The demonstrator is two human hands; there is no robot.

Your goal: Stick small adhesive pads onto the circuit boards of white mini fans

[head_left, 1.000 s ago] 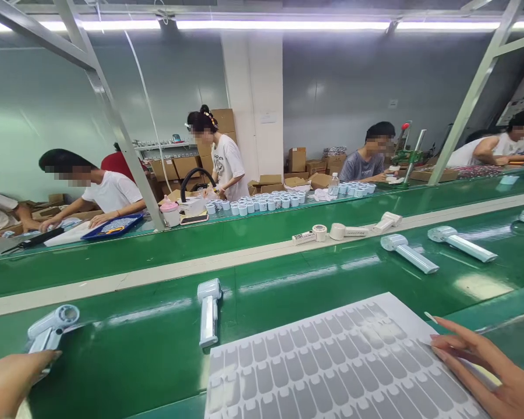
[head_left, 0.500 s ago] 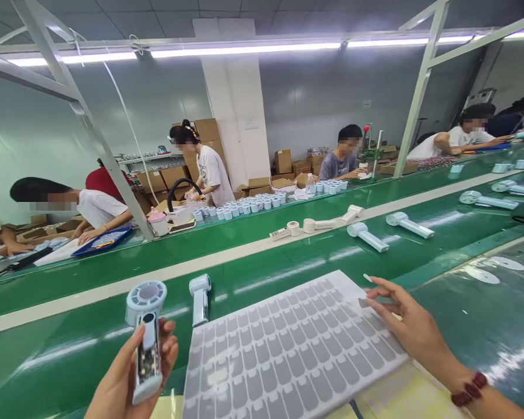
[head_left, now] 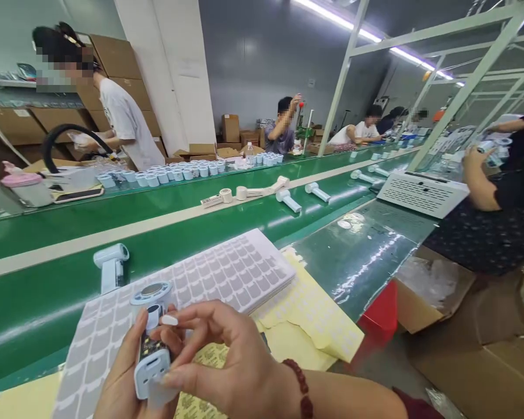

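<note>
Swinging right from the earlier view, the camera now looks along the green conveyor belt [head_left: 48,302], where a second white handheld fan [head_left: 111,267] lies on its side. The left hand [head_left: 124,372] has its fingers wrapped around the white fan [head_left: 152,372], held tilted with its round head up and a dark circuit board showing in the open body. The right hand [head_left: 227,366], beaded bracelet [head_left: 303,390] at the wrist, has moved over from the sheet, its curved fingers [head_left: 201,317] closing toward the fan; whether they pinch anything, I cannot tell. Behind both hands lies a stiff sheet of grey rounded pads [head_left: 227,273], above crumpled yellow backing paper [head_left: 314,326]. Further right sit a red bin [head_left: 382,311], a cardboard box [head_left: 413,308] holding clear plastic, a slatted white box [head_left: 423,194] and a co-worker [head_left: 484,233] in a dotted top.
</note>
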